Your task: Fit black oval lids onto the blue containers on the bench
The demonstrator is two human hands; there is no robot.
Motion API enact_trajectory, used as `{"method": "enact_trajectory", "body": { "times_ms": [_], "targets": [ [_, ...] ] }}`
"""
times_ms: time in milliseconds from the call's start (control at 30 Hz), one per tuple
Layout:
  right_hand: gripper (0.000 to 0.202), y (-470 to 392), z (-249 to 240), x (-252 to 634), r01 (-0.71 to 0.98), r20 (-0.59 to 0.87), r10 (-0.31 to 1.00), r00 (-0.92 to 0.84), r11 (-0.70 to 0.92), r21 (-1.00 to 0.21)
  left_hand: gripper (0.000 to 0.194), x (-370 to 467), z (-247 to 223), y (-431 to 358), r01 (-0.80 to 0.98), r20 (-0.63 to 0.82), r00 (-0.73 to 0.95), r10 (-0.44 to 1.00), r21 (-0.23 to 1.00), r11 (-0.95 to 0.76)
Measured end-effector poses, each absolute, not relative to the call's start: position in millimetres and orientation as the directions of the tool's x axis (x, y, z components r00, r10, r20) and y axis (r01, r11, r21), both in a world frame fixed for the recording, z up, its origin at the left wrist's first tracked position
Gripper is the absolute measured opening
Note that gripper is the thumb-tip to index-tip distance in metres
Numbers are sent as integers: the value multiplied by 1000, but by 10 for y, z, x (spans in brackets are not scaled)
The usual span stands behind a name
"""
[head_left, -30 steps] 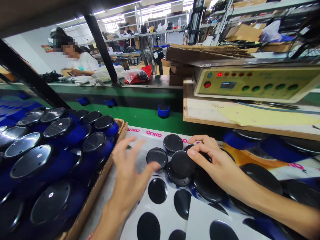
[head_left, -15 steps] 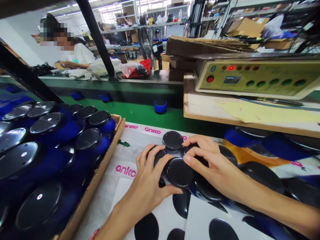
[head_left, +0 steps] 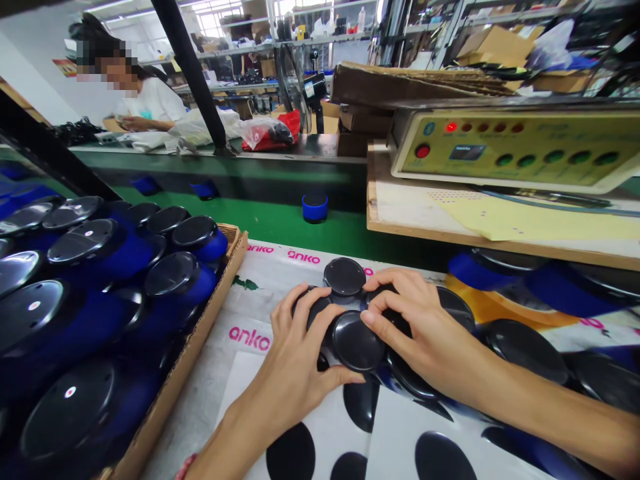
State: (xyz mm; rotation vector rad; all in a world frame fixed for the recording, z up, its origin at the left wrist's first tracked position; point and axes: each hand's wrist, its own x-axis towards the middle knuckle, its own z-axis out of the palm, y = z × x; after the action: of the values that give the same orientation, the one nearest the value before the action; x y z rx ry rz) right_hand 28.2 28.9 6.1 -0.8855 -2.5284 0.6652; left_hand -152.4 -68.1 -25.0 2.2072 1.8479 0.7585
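A round device with a glossy black top (head_left: 359, 341) sits among similar ones on the paper-covered bench. My left hand (head_left: 300, 353) curves around its left side, the thumb at the near edge and the fingers at the far left. From the right, my right hand (head_left: 407, 313) is closed with its fingertips at the upper right rim of the same device. Just beyond stands another black-topped device (head_left: 345, 276), between the two hands. Below the hands lie white sheets (head_left: 395, 427) bearing black round stickers (head_left: 291, 451).
A cardboard tray (head_left: 200, 343) full of blue, black-topped devices (head_left: 67, 407) stands at left. Behind runs a green conveyor belt (head_left: 265, 220) carrying a blue device (head_left: 315, 208). A test box (head_left: 510, 150) rests on a shelf at right. Across the belt sits a person (head_left: 155, 103).
The view has shifted slightly, so most things appear a little higher and further left. Both hands keep nearly the same grip on the round device.
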Motion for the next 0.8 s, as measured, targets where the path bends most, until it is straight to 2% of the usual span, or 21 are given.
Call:
{"method": "enact_trajectory", "body": {
  "times_ms": [267,800],
  "targets": [
    [15,243,61,270,474,250,627,-738,745,-469,59,-1507,-254,-692,870,276,104,956,440,-221],
    [18,249,55,259,464,302,612,-731,770,-438,58,-1493,-239,-699,873,268,118,956,432,-229]
  ]
}}
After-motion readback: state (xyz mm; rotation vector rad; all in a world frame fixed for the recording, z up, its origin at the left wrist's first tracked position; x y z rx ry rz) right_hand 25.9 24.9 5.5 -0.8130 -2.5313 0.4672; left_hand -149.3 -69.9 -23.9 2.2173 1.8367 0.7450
